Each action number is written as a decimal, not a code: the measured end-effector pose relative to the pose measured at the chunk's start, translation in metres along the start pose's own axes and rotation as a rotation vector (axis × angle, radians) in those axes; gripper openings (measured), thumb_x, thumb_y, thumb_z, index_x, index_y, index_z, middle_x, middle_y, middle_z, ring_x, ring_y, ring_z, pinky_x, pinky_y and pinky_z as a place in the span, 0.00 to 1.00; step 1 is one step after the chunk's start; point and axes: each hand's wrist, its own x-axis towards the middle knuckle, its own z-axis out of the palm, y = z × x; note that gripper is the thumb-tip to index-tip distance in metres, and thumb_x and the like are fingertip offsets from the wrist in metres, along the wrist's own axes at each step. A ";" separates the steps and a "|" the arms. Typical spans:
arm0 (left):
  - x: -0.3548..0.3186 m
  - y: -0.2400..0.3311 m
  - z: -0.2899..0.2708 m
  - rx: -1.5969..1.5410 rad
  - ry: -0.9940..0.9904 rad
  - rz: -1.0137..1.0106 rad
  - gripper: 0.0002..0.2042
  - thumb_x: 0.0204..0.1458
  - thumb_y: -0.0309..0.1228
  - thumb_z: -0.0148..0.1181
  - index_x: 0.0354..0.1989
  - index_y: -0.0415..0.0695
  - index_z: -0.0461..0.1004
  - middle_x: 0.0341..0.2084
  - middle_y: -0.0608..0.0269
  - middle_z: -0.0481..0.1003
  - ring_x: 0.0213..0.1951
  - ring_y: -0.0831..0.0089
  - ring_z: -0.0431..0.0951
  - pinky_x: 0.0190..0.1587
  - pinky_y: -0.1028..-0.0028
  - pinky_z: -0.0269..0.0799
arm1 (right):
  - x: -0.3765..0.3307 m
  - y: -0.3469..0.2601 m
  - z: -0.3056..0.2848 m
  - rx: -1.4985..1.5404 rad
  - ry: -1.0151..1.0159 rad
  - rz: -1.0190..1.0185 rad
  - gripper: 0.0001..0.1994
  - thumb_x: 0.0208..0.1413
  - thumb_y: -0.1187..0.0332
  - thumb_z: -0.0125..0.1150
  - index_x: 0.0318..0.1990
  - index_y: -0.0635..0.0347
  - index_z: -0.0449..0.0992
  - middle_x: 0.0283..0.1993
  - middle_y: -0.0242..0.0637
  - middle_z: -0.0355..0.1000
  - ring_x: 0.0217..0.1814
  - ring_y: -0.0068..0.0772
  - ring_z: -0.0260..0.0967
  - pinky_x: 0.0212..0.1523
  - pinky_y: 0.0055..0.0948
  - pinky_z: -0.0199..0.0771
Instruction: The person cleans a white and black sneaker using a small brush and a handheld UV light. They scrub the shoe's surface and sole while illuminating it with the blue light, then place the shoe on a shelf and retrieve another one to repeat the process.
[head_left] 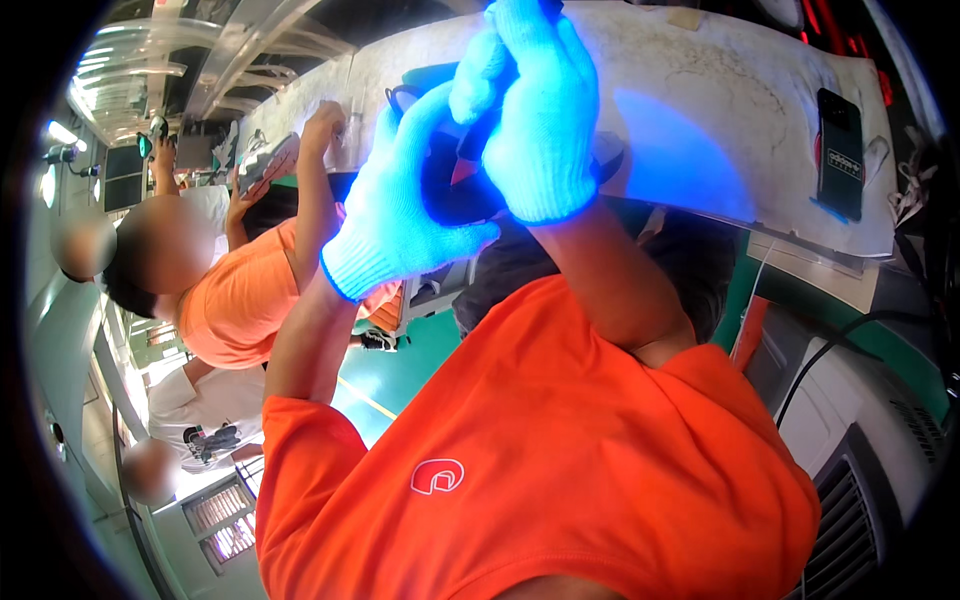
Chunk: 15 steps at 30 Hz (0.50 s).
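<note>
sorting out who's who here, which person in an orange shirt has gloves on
The nearer one, filling the lower frame: the left hand and right hand wear pale knit gloves around a dark object. The co-worker behind works bare-handed.

White worktable (700, 60), green floor (400, 370), glowing ceiling tube lights (62, 132).

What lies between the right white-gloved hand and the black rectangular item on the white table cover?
Head view: only bare, stained table cover separates right hand, gripping a dark object, from black rectangular item.

A black rectangular box (840, 152) with pale lettering stands upright on the white worktable (720, 70) at two o'clock, beside blue glow.
</note>
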 end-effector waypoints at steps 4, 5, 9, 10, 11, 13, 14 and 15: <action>0.000 0.007 -0.006 0.081 -0.007 0.017 0.58 0.33 0.40 0.91 0.78 0.45 0.64 0.67 0.51 0.73 0.67 0.53 0.74 0.72 0.56 0.68 | 0.001 0.005 -0.005 1.045 -0.017 0.656 0.22 0.82 0.51 0.49 0.33 0.51 0.69 0.24 0.29 0.64 0.21 0.26 0.61 0.23 0.31 0.62; 0.002 0.011 -0.006 0.048 -0.031 -0.031 0.59 0.33 0.40 0.91 0.79 0.45 0.64 0.66 0.52 0.74 0.65 0.54 0.75 0.70 0.58 0.70 | -0.001 0.005 -0.010 1.103 -0.022 0.666 0.22 0.82 0.50 0.49 0.33 0.52 0.69 0.24 0.29 0.64 0.21 0.26 0.61 0.23 0.31 0.62; 0.011 0.015 -0.008 0.098 -0.045 -0.032 0.57 0.33 0.40 0.92 0.78 0.46 0.67 0.60 0.54 0.78 0.59 0.60 0.80 0.64 0.62 0.76 | 0.000 0.002 -0.022 1.003 0.114 0.611 0.23 0.82 0.49 0.48 0.33 0.53 0.70 0.24 0.29 0.63 0.21 0.27 0.60 0.24 0.31 0.65; 0.011 0.016 -0.008 0.109 -0.031 -0.015 0.56 0.33 0.40 0.91 0.77 0.46 0.68 0.60 0.54 0.78 0.60 0.60 0.80 0.64 0.62 0.76 | 0.003 -0.005 -0.020 0.961 0.194 0.629 0.21 0.82 0.52 0.50 0.34 0.53 0.70 0.24 0.28 0.63 0.21 0.26 0.60 0.24 0.30 0.65; 0.012 0.016 -0.007 0.120 -0.018 0.002 0.55 0.32 0.40 0.91 0.76 0.45 0.70 0.61 0.54 0.78 0.60 0.60 0.80 0.64 0.62 0.76 | 0.005 -0.009 -0.018 0.917 0.275 0.646 0.20 0.81 0.54 0.51 0.34 0.53 0.71 0.24 0.28 0.63 0.21 0.26 0.61 0.24 0.30 0.66; 0.013 0.019 -0.005 0.108 0.008 0.007 0.53 0.32 0.40 0.91 0.74 0.46 0.73 0.60 0.54 0.78 0.60 0.59 0.80 0.63 0.62 0.76 | 0.007 0.000 -0.027 0.802 0.181 0.525 0.17 0.81 0.57 0.52 0.36 0.53 0.72 0.24 0.28 0.64 0.20 0.25 0.62 0.22 0.28 0.66; 0.012 0.015 -0.003 0.106 0.021 0.027 0.53 0.32 0.40 0.91 0.74 0.47 0.73 0.60 0.54 0.78 0.60 0.58 0.80 0.63 0.62 0.76 | 0.009 0.004 -0.032 0.744 0.135 0.466 0.16 0.80 0.58 0.53 0.36 0.53 0.72 0.24 0.28 0.65 0.19 0.24 0.62 0.22 0.27 0.65; 0.011 0.013 -0.003 0.105 0.037 0.046 0.53 0.32 0.40 0.91 0.74 0.47 0.74 0.59 0.54 0.78 0.60 0.58 0.80 0.63 0.62 0.76 | 0.011 0.005 -0.036 0.725 0.130 0.506 0.16 0.80 0.59 0.53 0.37 0.53 0.73 0.25 0.28 0.66 0.19 0.23 0.62 0.20 0.26 0.64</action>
